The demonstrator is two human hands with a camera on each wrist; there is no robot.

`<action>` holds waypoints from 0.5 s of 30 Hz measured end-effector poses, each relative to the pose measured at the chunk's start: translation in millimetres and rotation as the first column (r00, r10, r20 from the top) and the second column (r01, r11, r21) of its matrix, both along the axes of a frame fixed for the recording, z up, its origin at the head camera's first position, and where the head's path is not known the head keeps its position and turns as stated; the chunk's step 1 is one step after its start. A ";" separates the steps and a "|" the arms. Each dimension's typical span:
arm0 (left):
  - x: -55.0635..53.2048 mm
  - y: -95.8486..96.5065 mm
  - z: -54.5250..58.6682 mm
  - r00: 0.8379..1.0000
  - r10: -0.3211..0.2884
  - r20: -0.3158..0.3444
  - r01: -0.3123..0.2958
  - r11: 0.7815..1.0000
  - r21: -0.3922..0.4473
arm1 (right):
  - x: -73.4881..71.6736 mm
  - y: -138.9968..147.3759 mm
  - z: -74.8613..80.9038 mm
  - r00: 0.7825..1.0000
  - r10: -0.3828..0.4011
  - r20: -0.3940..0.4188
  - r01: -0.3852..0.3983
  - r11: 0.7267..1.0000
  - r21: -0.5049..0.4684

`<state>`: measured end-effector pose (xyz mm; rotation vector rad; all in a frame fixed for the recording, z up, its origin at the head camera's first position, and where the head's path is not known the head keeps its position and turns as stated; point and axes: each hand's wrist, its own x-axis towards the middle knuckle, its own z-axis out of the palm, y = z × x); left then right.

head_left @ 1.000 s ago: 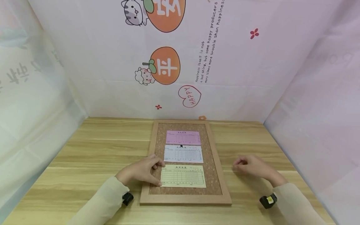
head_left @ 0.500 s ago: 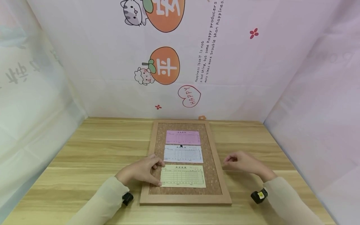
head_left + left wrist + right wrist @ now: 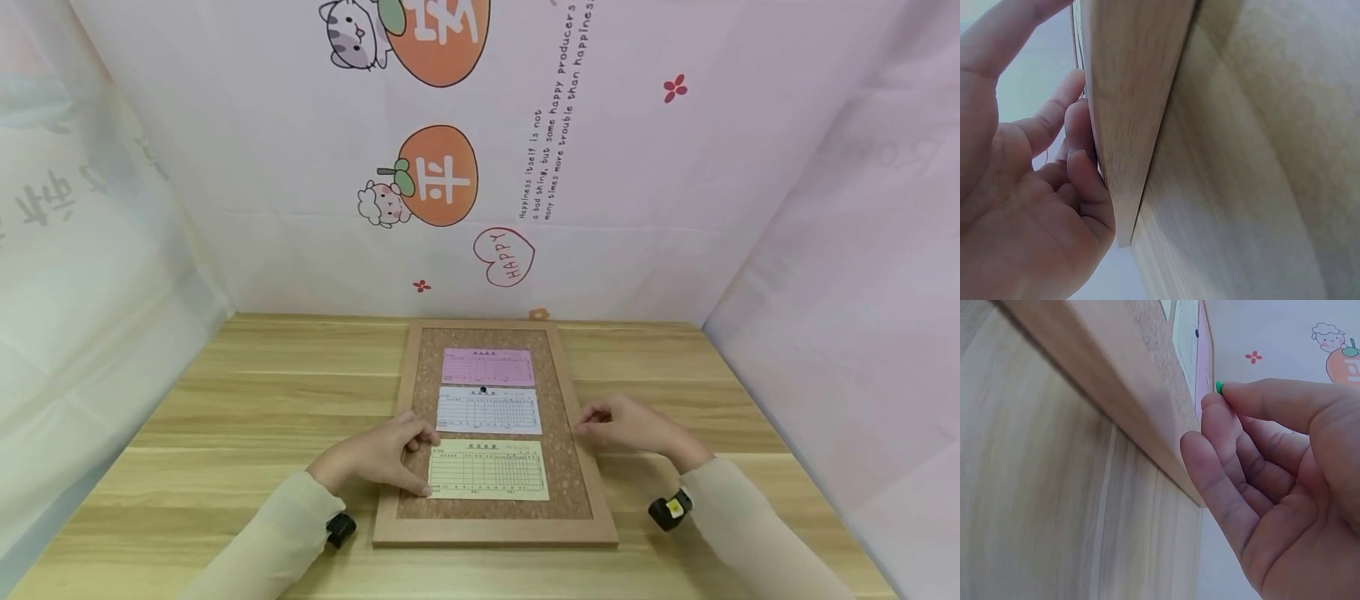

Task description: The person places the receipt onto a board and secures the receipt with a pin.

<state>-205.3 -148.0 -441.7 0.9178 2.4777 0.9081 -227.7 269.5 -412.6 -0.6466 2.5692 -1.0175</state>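
Observation:
A yellow form slip [image 3: 488,471] lies on the framed cork board [image 3: 572,475], nearest the board's front edge. My left hand [image 3: 386,454] rests at the board's left side, its thumb and index fingertip touching the slip's left corners. In the left wrist view several other fingers are bent against the wooden frame. My right hand [image 3: 630,427] hovers at the board's right edge, beside the slips. Between its thumb and index fingertip it pinches a small green thumbtack [image 3: 1219,387], seen only in the right wrist view.
Farther up the board are a white slip [image 3: 489,412] and a pink slip [image 3: 487,367]. A black tack [image 3: 483,389] sits at the white slip's top edge, where it meets the pink one. The wooden table [image 3: 262,383] ends at a printed cloth backdrop [image 3: 615,250].
My right hand has moved left, from over the table to the board's right edge. The left hand and the slips have stayed in place.

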 end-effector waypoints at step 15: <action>0.7 0.5 1.8 0.999 0.009 0.032 -0.009 1.000 0.006 | -6.4 -24.1 0.3 0.992 0.068 0.104 -0.060 0.995 -0.078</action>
